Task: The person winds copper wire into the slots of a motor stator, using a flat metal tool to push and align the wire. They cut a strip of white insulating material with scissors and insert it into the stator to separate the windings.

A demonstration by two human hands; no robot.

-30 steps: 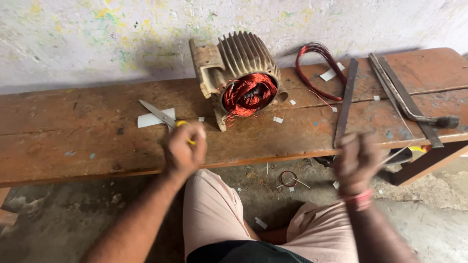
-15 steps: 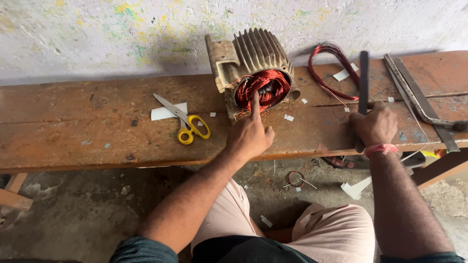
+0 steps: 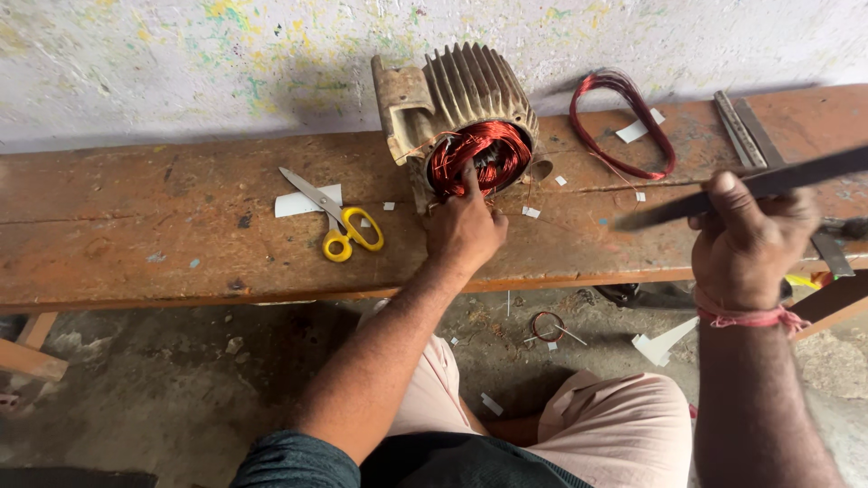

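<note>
A finned grey motor stator with red copper windings lies on its side on a worn wooden bench. My left hand rests in front of it with the forefinger pressed onto the windings at the opening. My right hand is raised at the right, gripping a long flat dark metal bar that runs up to the right above the bench.
Yellow-handled scissors lie on white paper left of the stator. A loop of red wire and flat metal strips lie at the back right. Paper scraps dot the bench. A small wire coil sits on the floor.
My left hand went from the scissors to the stator windings. My right hand picked the dark bar up off the bench and now holds it in the air.
</note>
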